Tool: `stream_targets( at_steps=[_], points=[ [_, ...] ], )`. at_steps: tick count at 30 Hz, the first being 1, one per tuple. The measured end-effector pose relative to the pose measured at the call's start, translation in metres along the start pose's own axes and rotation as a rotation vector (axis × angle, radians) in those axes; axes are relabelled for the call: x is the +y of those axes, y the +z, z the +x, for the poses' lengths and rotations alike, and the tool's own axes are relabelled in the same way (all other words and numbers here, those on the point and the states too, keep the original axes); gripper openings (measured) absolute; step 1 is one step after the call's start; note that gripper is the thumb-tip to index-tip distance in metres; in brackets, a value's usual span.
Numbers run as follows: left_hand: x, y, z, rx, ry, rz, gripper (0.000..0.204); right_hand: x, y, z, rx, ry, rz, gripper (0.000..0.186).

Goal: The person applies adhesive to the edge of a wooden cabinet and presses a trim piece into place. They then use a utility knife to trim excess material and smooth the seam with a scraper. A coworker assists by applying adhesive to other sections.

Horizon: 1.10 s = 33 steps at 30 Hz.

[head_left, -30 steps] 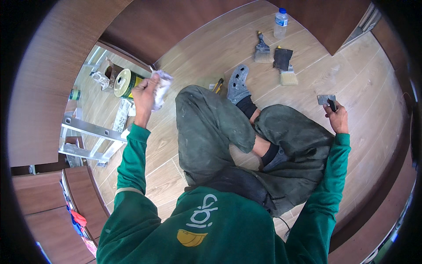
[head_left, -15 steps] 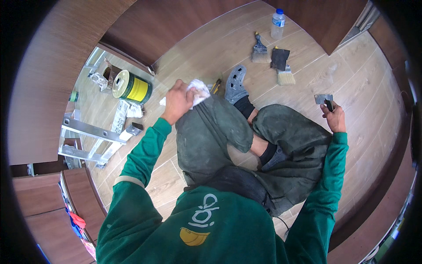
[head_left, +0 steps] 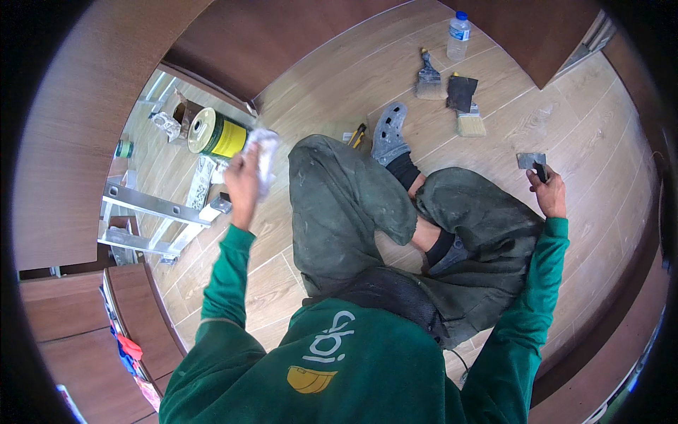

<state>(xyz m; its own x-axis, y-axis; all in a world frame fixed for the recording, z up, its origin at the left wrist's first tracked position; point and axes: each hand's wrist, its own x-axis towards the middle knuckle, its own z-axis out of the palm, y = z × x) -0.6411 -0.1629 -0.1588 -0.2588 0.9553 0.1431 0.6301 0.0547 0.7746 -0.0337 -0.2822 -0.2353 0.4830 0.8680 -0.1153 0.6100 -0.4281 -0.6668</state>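
Note:
I sit cross-legged on a wood-look tile floor (head_left: 282, 247). My left hand (head_left: 242, 182) is raised left of my knee, its fingers closed round a crumpled white cloth (head_left: 264, 157). Away to the right, my right hand (head_left: 549, 192) grips the dark handle of a putty knife (head_left: 530, 161), its flat grey blade pointing left just over the floor. A yellow-and-black utility knife (head_left: 357, 135) lies beyond my left knee. Two wide paint brushes, one dark-handled (head_left: 428, 76) and one with pale bristles (head_left: 470, 123), lie past my foot. A dark flat piece (head_left: 462, 93) covers the second one's handle.
A green-and-yellow metal drum (head_left: 217, 133) stands at the left, near an aluminium ladder (head_left: 152, 208). A water bottle (head_left: 458, 37) with a blue cap stands at the back. Brown wooden panels (head_left: 92, 127) surround the floor; an open drawer (head_left: 131, 332) holds cloths.
My left hand has moved left with the cloth, off my knee, and the utility knife shows more fully. The right hand keeps its grip on the putty knife; the whole view has shifted slightly.

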Motion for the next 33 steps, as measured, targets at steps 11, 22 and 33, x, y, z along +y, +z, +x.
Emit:
stream_targets(
  at_steps=[11, 22, 33],
  points=[
    [-0.070, 0.045, -0.029, 0.085, -0.090, 0.096, 0.039, 0.007, 0.003, 0.002, -0.005, 0.012, 0.014, 0.041],
    [-0.029, -0.007, 0.008, 0.053, -0.173, -0.282, 0.036, -0.169, 0.095, -0.116, -0.155, -0.446, 0.375, 0.039],
    [-0.009, -0.037, -0.009, 0.026, -0.007, -0.334, 0.026, -0.264, 0.272, -0.181, 0.029, -0.792, 0.155, 0.020]
  ],
)
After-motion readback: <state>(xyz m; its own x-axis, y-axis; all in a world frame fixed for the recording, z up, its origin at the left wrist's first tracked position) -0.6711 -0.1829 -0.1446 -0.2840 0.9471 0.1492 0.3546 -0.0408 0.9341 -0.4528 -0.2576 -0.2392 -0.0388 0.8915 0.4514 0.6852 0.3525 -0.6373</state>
